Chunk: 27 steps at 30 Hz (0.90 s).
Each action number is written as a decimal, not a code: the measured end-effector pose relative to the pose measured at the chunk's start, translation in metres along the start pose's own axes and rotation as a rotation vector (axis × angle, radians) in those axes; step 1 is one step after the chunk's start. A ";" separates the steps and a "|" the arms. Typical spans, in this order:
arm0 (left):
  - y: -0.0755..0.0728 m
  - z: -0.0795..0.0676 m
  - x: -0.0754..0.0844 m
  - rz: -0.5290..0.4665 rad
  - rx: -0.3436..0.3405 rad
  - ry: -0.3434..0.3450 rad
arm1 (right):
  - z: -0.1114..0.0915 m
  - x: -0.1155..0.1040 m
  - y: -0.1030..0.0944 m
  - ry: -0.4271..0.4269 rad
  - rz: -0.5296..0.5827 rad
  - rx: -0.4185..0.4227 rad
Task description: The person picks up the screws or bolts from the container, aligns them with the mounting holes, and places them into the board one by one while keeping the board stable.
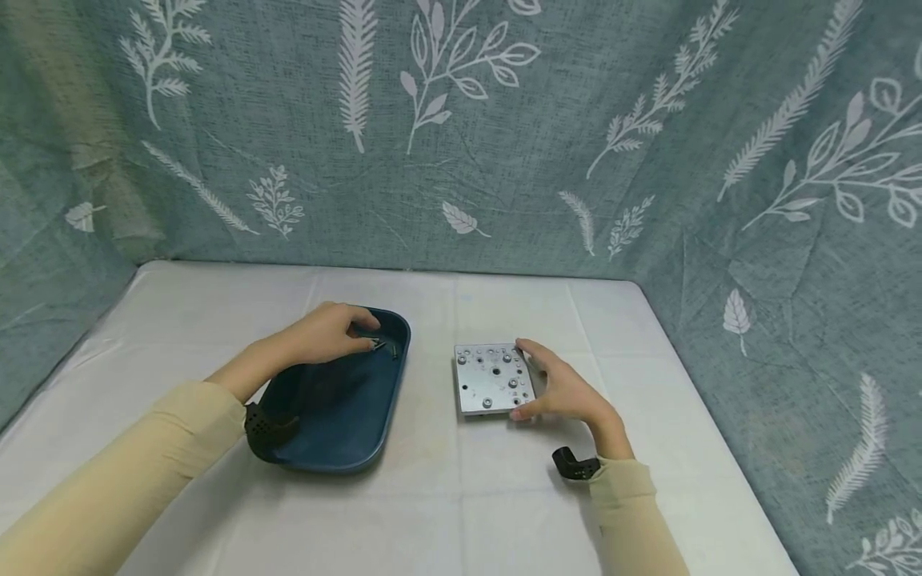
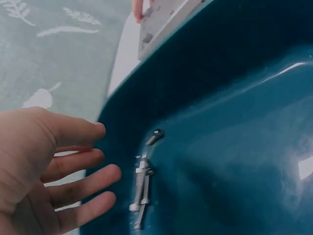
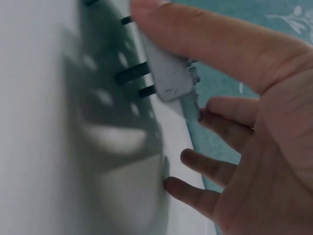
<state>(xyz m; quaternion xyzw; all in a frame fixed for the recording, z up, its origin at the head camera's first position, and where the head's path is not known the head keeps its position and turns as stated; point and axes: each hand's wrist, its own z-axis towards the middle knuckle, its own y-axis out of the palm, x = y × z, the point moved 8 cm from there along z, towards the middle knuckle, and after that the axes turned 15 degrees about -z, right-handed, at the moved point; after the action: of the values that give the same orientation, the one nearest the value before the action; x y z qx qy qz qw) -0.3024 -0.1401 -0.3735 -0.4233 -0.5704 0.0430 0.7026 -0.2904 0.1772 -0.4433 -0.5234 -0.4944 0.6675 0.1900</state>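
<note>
My left hand point(image 1: 327, 332) reaches into the far end of a dark blue tray point(image 1: 360, 432). Its fingers, slightly bent and apart, are beside several metal screws point(image 2: 142, 183) lying along the tray's wall; nothing is between them in the left wrist view. My right hand point(image 1: 565, 390) grips a square metal plate point(image 1: 479, 390) by its right side, thumb at the near corner and fingers at the far one. Holes and several bolt heads dot the plate's top. Beneath it, bolt shanks point(image 3: 132, 73) stick out, and its shadow falls on the cloth in the right wrist view.
A white cloth point(image 1: 519, 512) covers the table. Behind and at both sides hangs a grey-green curtain point(image 1: 403, 200) with white leaf prints. Each wrist wears a black camera mount, the right one point(image 1: 574, 464) close over the cloth.
</note>
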 end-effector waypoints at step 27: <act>0.037 0.035 -0.045 -0.172 0.134 -0.133 | -0.002 0.007 0.005 0.057 0.111 0.002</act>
<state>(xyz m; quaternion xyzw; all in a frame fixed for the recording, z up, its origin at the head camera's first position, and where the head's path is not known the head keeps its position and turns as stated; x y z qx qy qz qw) -0.3318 -0.1223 -0.4320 -0.3211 -0.6458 0.0485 0.6910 -0.2895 0.1812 -0.4514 -0.5685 -0.4585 0.6624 0.1670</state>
